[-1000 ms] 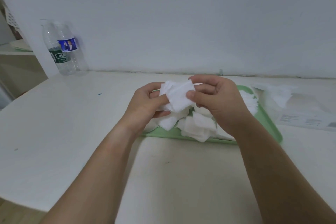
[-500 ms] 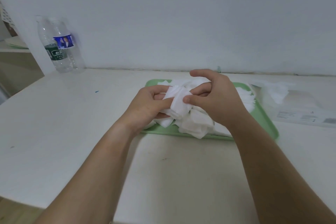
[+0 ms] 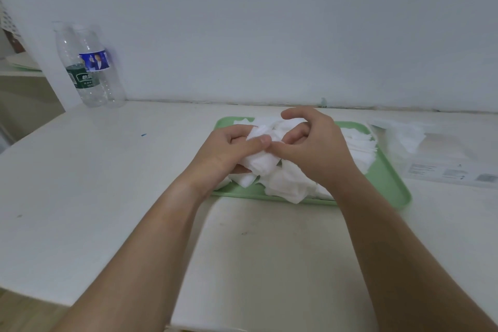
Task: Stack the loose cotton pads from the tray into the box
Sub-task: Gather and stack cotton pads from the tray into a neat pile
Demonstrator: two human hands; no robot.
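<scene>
A green tray [image 3: 388,183] on the white table holds a heap of loose white cotton pads [image 3: 285,183]. Over its left half my left hand [image 3: 226,153] grips a small bunch of pads [image 3: 260,163], thumb on top. My right hand [image 3: 315,151] is right beside it, fingers curled, thumb tip at the same bunch; whether it pinches a pad is hidden by the fingers. To the right of the tray lies the clear box [image 3: 442,159] with some white pads [image 3: 404,135] in it.
Two clear plastic water bottles [image 3: 91,67] stand at the back left against the wall. The table's near edge [image 3: 107,307] runs below my forearms. A shelf [image 3: 16,73] is at the far left.
Both hands have come down from above the tray to the pad heap, carrying the bunch of pads. The right index finger has lifted off the bunch.
</scene>
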